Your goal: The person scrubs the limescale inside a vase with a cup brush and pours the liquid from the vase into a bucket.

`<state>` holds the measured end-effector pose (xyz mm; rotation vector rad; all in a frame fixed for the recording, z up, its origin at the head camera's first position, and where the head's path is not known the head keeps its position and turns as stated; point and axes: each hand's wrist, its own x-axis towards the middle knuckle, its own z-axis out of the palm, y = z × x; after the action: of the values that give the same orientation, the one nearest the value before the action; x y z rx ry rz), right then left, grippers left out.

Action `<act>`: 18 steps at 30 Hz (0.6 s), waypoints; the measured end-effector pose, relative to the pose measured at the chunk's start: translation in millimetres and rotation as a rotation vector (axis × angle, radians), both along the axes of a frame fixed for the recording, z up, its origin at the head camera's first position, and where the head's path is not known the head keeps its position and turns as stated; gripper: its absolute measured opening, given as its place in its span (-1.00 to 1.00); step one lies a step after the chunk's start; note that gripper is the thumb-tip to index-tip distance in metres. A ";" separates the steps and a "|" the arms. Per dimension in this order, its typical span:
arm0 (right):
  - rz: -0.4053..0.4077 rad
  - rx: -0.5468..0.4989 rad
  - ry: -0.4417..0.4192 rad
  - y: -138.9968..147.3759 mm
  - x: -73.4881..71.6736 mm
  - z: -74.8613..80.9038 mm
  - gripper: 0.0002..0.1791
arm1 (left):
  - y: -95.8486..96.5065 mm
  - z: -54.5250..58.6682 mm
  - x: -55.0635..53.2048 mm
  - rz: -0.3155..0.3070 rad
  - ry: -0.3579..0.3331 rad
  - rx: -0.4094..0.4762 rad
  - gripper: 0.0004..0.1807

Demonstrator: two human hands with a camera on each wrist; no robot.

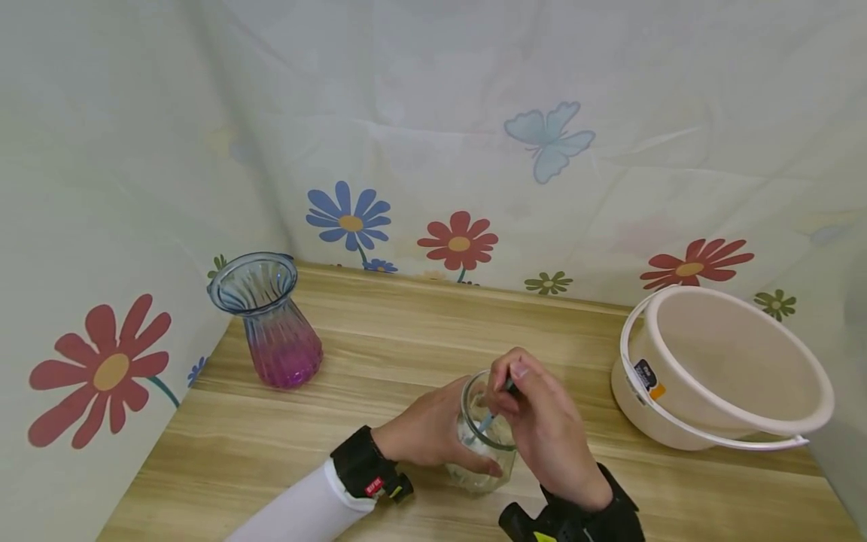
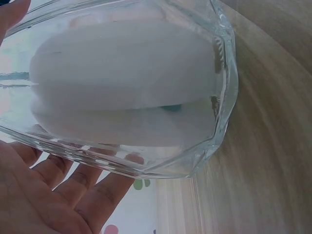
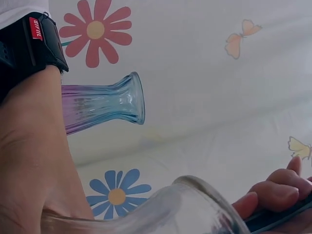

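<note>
The glass jar (image 1: 497, 434) sits low in front of the person, over the wood-grain tabletop (image 1: 379, 339), with the left hand (image 1: 427, 425) wrapped about its side: thumb across the near wall, fingers round the far one. Whether its base touches the wood, I can't tell from here. The right hand (image 1: 545, 425) is just above the mouth, fingers curled tight on a thin blue-grey handle (image 1: 486, 422). That handle is what matters: it slants down through the mouth, top end to the right, lower end to the left, into a white sponge head (image 2: 122, 66) whose length runs along the jar's own, reaching close to the base. So the right hand has the handle, the left the glass. A blue-to-purple vase (image 1: 284, 331) stands off left; a pale bucket (image 1: 738, 354) lies right, nearer the right hand.
</note>
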<state>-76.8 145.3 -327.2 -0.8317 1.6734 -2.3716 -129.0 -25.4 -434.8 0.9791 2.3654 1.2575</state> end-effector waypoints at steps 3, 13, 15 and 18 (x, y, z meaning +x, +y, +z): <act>0.024 0.002 0.008 1.3 -1.1 -0.1 -0.58 | -0.1 -0.2 -0.4 -0.007 -0.001 0.002 0.06; 0.081 0.011 0.053 1.8 -3.2 3.3 -0.61 | 0.8 -1.5 -1.5 -0.012 -0.017 0.019 0.04; 0.055 -0.006 0.056 1.1 -3.0 2.5 -0.59 | 0.7 -1.6 -1.2 -0.006 -0.023 0.021 0.05; -0.001 -0.039 0.057 0.3 -2.4 -0.1 -0.58 | 0.0 -1.4 -0.5 -0.002 -0.041 0.030 0.06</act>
<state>-79.2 145.6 -327.3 -0.9143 1.6536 -2.4098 -129.6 -25.4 -436.2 0.9546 2.3205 1.3030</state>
